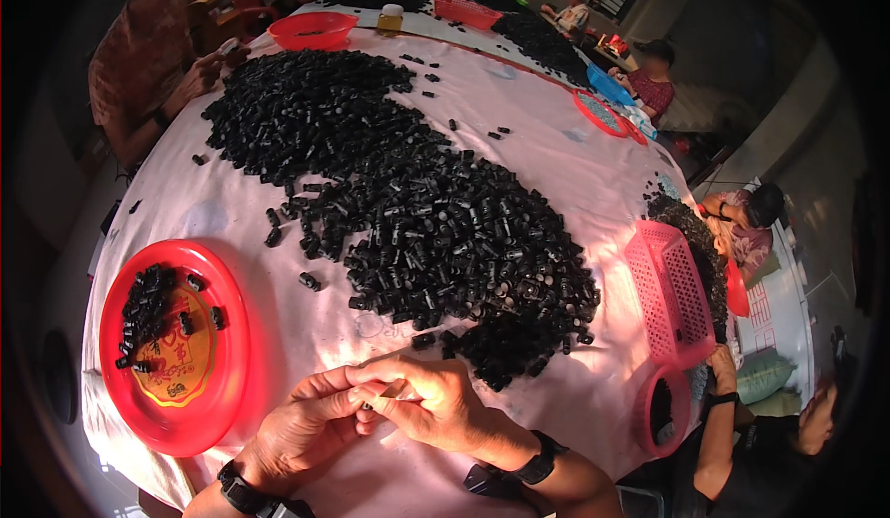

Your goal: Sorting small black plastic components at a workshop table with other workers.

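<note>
My left hand (311,416) and my right hand (431,405) meet at the table's near edge, fingertips close together. My left fingers are pinched on something small, mostly covered by the fingers. Between the thumb and forefinger of my right hand shows a small flat tan piece (396,388); its kind is unclear. Just beyond my hands lies a large heap of small black cylindrical plastic parts (445,230). To the left, a red round plastic tray (236,370) bears a smaller group of the same black parts (148,305).
A pink cloth (306,323) covers the table. On the right stand a pink perforated basket (663,286) and a pink round container (681,407). Farther off are a red basin (311,26) and a lidded jar (390,19). Several people sit around the table; one person's arm (718,425) is close at right.
</note>
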Tool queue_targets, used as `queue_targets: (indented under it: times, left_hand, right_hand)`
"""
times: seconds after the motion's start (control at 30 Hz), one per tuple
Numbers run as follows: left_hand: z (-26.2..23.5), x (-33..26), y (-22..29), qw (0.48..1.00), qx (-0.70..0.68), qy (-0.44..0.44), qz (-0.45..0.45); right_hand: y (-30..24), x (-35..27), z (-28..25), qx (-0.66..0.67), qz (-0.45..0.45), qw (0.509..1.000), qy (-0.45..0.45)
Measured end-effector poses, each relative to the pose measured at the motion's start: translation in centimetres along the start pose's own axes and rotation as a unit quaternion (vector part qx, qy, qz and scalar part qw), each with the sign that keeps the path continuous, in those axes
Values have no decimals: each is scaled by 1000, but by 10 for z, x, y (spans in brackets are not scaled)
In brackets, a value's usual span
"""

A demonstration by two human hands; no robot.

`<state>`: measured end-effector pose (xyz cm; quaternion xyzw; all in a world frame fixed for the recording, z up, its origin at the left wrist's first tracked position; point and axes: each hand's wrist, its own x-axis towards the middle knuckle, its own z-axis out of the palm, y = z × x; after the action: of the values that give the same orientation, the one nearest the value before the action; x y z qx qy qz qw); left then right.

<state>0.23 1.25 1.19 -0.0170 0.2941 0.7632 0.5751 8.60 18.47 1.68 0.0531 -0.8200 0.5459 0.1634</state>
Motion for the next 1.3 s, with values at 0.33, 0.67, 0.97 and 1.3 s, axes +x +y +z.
queue_targets:
  times: [0.33,0.67,0.97,1.3]
  left_hand:
    - [7,-3,-3,1000,2,15,16]
    - [4,-43,33,965,-8,4,262]
    - [-46,-110,48,870,162,249,394]
    - [37,-26,9,926,288,87,229]
  right_hand:
    - [8,-4,1,11,10,1000,-11]
    - [-26,-1,-78,-446,150,867,162]
    - [12,2,-84,-463,199,862,51]
    - [-10,-1,-115,-241,187,950,66]
